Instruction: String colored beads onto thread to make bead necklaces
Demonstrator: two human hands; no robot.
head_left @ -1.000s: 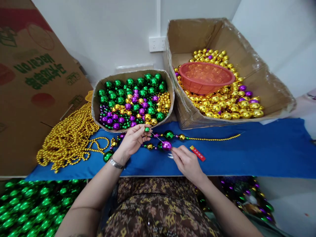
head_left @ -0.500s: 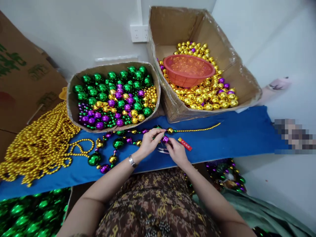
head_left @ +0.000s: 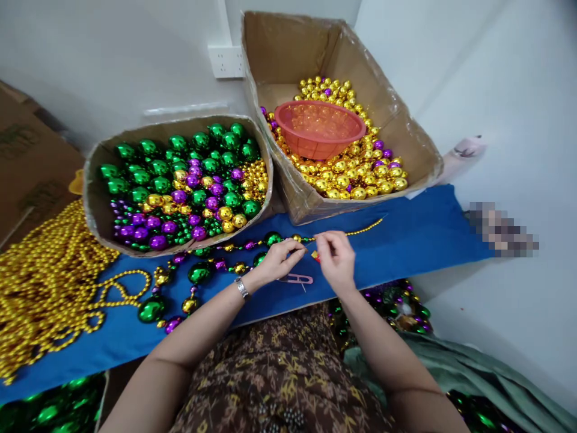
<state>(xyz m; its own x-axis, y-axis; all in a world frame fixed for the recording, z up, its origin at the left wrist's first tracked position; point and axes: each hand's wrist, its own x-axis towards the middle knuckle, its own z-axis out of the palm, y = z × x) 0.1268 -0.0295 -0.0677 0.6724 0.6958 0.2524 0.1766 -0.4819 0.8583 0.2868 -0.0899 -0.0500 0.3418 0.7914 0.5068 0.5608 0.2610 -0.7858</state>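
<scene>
On the blue cloth [head_left: 419,234] lies a bead string [head_left: 202,270] of green, gold and purple balls, ending in a thin strand of small gold beads [head_left: 360,230]. My left hand [head_left: 280,260] pinches the string just past a small gold ball. My right hand [head_left: 334,258] is closed in a pinch on the string near the start of the gold strand, fingers close to the left hand's. A pair of small scissors [head_left: 295,278] lies on the cloth below my hands. A red label [head_left: 315,257] peeks out between them.
A cardboard box [head_left: 97,198] of green, purple and gold balls stands behind left. A bigger box [head_left: 406,138] with gold balls and an orange basket [head_left: 319,126] stands behind right. A heap of gold bead strands [head_left: 40,288] covers the left. A wall socket [head_left: 225,60] sits behind.
The view has swung right. My hands have moved along the string toward the gold strand; the purple ball my right hand held is out of its fingers. The scissors lie uncovered.
</scene>
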